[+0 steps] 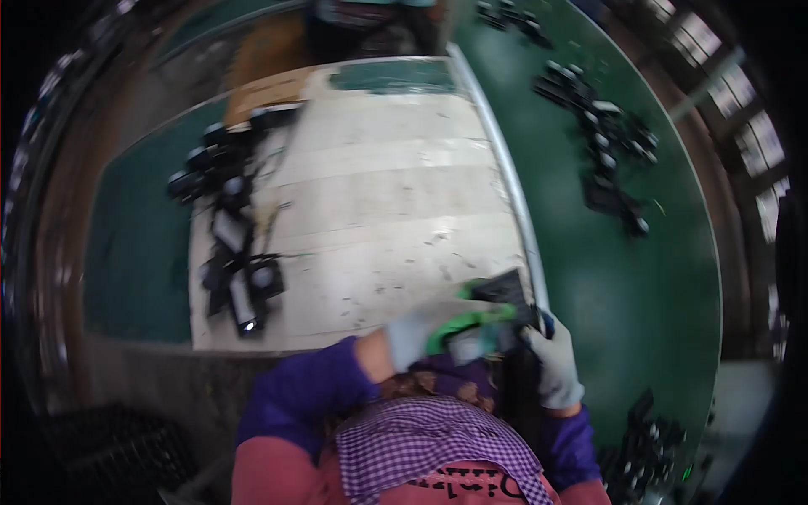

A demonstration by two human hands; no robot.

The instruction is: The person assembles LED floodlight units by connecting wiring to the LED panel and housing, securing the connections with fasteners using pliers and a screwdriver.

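Observation:
My left hand [433,330], in a white and green glove, is closed around a dark flat-sided part [503,289] near the table's front right corner. A pale, blurred piece below the green fingers cannot be made out. My right hand [557,364], gloved in white with dark fingertips, grips the right side of the same dark part. Motion blur and the fingers hide much of what is held.
Black parts with pale round pieces [231,189] lie along the white tabletop's [387,202] left side. A metal rail [505,168] separates it from a green surface [581,286] with more black clusters [598,135]. Further parts [648,446] sit lower right. Another person [374,29] is across the table.

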